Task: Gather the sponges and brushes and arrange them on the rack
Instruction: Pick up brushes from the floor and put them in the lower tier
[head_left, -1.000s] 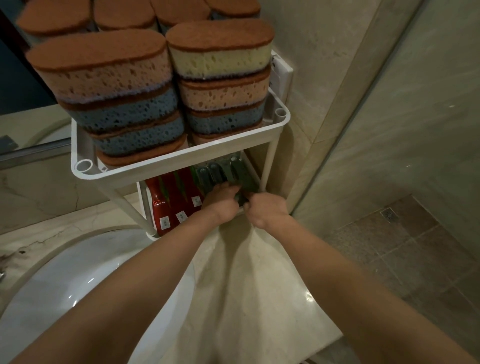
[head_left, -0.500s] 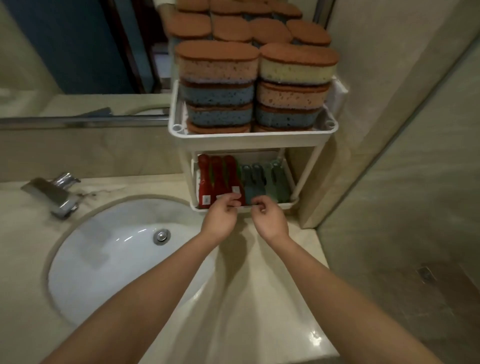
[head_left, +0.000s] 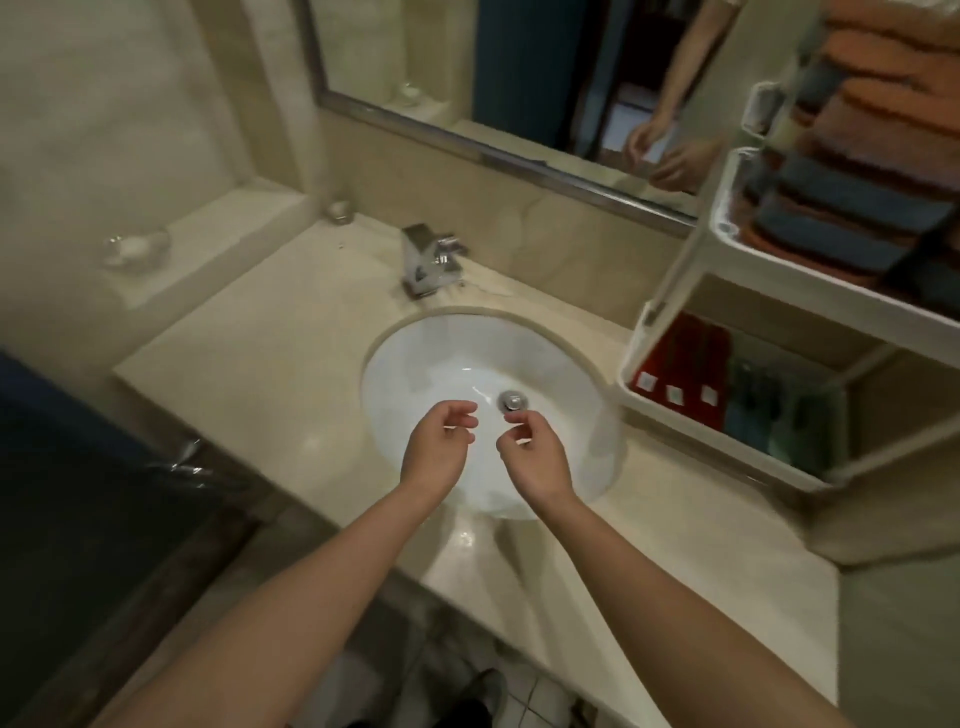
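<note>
A white two-tier rack (head_left: 691, 291) stands on the counter at the right. Its upper shelf carries stacked orange, blue and yellow sponges (head_left: 852, 208). On the lower shelf lie red brushes (head_left: 685, 364) and green brushes (head_left: 784, 410) side by side. My left hand (head_left: 436, 447) and my right hand (head_left: 530, 452) hover over the white sink basin (head_left: 415, 364), well left of the rack. Both have loosely curled fingers and hold nothing.
A chrome tap (head_left: 428, 260) stands behind the basin. A mirror (head_left: 519, 78) runs along the back wall. Two small glass dishes (head_left: 135, 249) sit on the left ledge. A dark bin with a plastic liner (head_left: 78, 493) stands at the left below the counter edge.
Both hands have drawn back from the rack's lower shelf and now hang over the basin. The view has swung left, so the rack sits at the right edge.
</note>
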